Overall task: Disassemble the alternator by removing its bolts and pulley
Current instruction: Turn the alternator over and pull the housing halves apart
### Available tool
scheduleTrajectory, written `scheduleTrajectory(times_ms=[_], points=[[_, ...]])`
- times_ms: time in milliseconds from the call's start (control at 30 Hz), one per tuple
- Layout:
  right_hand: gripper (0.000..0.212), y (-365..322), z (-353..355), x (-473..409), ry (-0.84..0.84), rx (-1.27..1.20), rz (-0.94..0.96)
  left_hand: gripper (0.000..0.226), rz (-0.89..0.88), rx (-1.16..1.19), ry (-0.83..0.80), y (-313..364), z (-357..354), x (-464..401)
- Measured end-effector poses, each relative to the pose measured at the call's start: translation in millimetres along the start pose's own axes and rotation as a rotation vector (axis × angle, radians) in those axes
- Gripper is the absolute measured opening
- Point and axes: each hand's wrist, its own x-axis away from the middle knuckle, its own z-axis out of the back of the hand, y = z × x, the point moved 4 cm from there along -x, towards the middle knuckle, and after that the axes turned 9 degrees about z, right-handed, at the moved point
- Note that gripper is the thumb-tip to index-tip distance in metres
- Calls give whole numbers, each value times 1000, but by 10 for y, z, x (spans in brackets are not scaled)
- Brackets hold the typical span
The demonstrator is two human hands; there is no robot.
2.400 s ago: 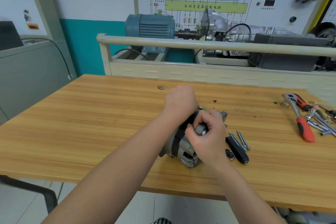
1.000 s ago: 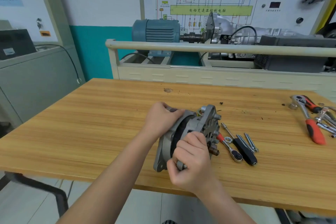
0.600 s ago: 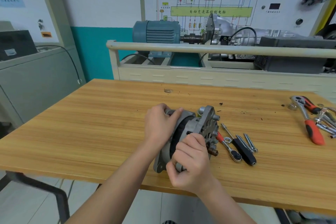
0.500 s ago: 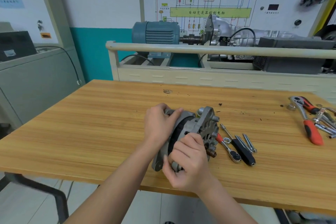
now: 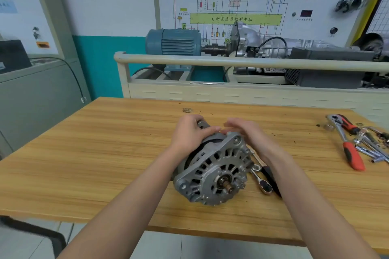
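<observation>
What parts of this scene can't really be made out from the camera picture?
- Head view: the far end of the alternator is hidden by the left hand and right hand.
- The black-handled tool beside it runs under the right forearm.
- The tool pile is cut off by the right edge.
- The wiring diagram's small labels are unreadable.

The place was an automotive training workshop. A wiring diagram board (image 5: 231,8) with Chinese lettering, red digital readouts and knobs stood against the wall. In front of it, a blue electric motor (image 5: 173,42) was coupled to a silver gearbox (image 5: 250,42) on a cream railed stand (image 5: 210,62). On the wooden workbench (image 5: 105,153) lay ratchets and wrenches (image 5: 355,143) and an alternator (image 5: 214,170).
</observation>
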Motion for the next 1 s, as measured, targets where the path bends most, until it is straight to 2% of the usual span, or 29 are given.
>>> scheduleTrajectory(times_ms=[67,100,233,333,500,600,633,800,1000], points=[[39,102,-130,-22,-166,-73,-75,38,-9,5,-37,20,-27,-32],[43,156,-183,-32,-176,-99,-88,37,-13,16,-49,26,-39,-45],[53,261,-241,-82,14,-77,9,27,-53,45,-86,44,-73,-54],[35,256,-244,-38,76,-34,134,25,-139,43,-128,99,-60,-12],[32,211,-238,99,193,-106,264,21,-225,70,-133,165,-53,62],[12,153,-192,154,240,-107,333,20,-308,72,-122,237,-69,85],[11,135,-179,170,258,-107,366,20,-353,73,-110,263,-69,95],[38,126,-78,220,386,-65,476,20,-511,79,-46,351,-105,169],[39,191,-7,396,452,53,667,24,-663,102,-2,376,-213,351]])
